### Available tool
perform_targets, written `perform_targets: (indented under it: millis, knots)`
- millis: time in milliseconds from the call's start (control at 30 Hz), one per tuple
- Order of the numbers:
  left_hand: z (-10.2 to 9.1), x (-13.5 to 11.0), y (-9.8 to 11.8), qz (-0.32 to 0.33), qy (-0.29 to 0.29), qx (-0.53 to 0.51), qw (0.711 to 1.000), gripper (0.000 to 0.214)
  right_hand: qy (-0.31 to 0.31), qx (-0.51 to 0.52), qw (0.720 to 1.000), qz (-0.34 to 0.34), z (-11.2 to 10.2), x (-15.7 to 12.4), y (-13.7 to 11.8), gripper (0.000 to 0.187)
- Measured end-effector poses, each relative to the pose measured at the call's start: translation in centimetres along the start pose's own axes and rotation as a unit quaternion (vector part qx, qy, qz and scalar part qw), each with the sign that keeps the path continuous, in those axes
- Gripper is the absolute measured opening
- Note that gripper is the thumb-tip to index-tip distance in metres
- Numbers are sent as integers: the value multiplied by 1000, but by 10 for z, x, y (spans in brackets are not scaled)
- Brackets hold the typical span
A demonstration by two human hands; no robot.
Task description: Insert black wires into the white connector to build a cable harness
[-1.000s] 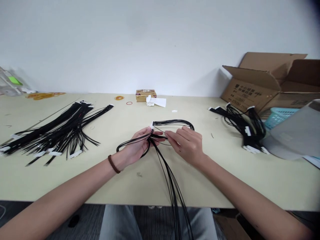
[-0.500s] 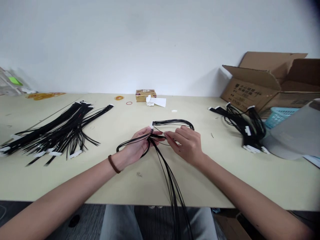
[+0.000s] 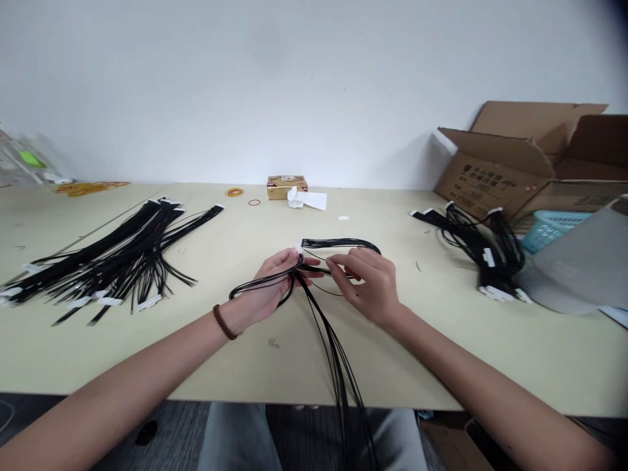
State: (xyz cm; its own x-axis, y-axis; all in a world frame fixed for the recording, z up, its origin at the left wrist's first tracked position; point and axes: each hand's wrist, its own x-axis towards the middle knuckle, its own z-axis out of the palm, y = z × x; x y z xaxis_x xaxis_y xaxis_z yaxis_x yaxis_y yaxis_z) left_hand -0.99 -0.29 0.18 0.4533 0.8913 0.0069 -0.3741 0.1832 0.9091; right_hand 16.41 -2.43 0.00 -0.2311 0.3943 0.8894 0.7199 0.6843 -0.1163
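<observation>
A bundle of thin black wires [image 3: 338, 366] with a white connector runs from the table's middle over its front edge toward my lap. My left hand [image 3: 272, 284], with a brown band on its wrist, is closed around the bundle where the wires cross. My right hand [image 3: 370, 281] pinches the looped part of the same wires just to the right, fingertips close to my left thumb. A loop of the wires [image 3: 343, 244] lies on the table behind both hands.
A spread pile of black wire harnesses [image 3: 112, 258] lies at the left, another heap [image 3: 483, 248] at the right beside an open cardboard box [image 3: 534, 160] and a blue basket [image 3: 547, 229]. Rubber bands [image 3: 234, 191], a small box [image 3: 286, 186] and tissue sit at the back.
My right hand's fingers have curled in slightly and shifted a little left along the wires. My left hand keeps its hold in the same place.
</observation>
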Motion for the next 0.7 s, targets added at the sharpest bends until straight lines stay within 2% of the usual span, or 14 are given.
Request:
perform_targets:
  millis: [300,700]
  knots:
    - [3,1,-2,10,16,50,999,24,11,29,998,52,-2,2,-9,12]
    - [13,-2,-6,31,26,123,992,27,32,9,999,32,9,-4,-11,12]
